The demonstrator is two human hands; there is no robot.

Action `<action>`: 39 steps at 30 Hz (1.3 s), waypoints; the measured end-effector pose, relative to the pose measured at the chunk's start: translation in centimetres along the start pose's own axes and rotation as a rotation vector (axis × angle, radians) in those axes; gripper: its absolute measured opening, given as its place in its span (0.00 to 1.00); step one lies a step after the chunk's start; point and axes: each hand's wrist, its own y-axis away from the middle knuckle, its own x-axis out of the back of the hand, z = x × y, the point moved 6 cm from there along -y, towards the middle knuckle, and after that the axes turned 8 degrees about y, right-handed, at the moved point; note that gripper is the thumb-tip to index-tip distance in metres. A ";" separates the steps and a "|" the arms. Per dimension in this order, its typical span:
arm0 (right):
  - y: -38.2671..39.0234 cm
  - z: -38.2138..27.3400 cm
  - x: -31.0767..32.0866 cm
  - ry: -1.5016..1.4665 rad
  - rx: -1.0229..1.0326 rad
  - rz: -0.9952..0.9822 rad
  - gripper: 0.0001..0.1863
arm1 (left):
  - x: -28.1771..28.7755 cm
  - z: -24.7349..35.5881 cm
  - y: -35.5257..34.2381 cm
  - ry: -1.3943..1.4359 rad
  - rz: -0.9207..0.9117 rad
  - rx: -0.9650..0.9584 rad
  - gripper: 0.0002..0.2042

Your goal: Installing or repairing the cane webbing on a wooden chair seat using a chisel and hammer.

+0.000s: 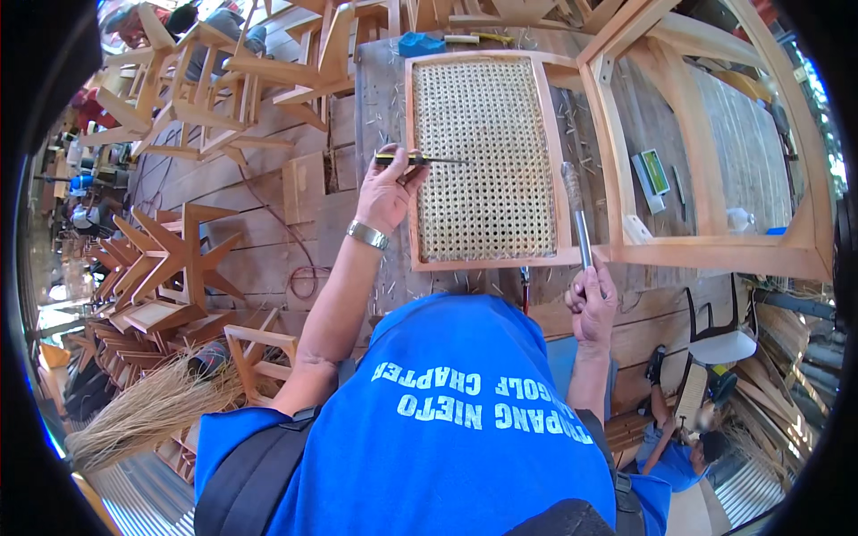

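A wooden chair frame [556, 188] with a woven cane panel [483, 214] lies on the workbench. My left hand [391, 192] grips a yellow-and-black screwdriver [391, 159], its thin dark shaft lying over the left part of the weave. My right hand [592, 308] holds a long metal tool [581, 234] upright along the panel's right border; its upper end is rough and greyish, and I cannot make out its exact kind. A blue object [420, 45] and small hand tools sit beyond the panel's far edge.
Another open wooden frame [800, 241] extends rightward, with a small green-and-white box [652, 179] inside it. Wooden chair frames [165, 268] crowd the left, near a straw broom [134, 415] and a red cord [304, 281]. A co-worker [670, 460] is at lower right.
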 end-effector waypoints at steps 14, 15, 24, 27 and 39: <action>-10.2 1.5 -7.9 0.104 -0.087 0.015 0.17 | -8.0 1.7 -8.9 -0.671 -0.129 -0.424 0.10; -11.0 1.3 -8.3 0.099 -0.069 0.018 0.16 | -8.7 1.7 -9.7 -0.694 -0.128 -0.452 0.10; -15.6 -1.6 -10.8 0.159 0.012 0.027 0.14 | -11.6 3.3 -15.8 -0.988 -0.101 -0.689 0.13; -15.5 -1.2 -10.9 0.220 -0.047 -0.135 0.17 | -11.2 3.1 -16.2 -1.035 -0.111 -0.678 0.12; -19.1 -1.3 -15.3 0.566 0.085 -0.158 0.17 | -14.1 3.4 -14.4 -1.169 -0.142 -0.804 0.13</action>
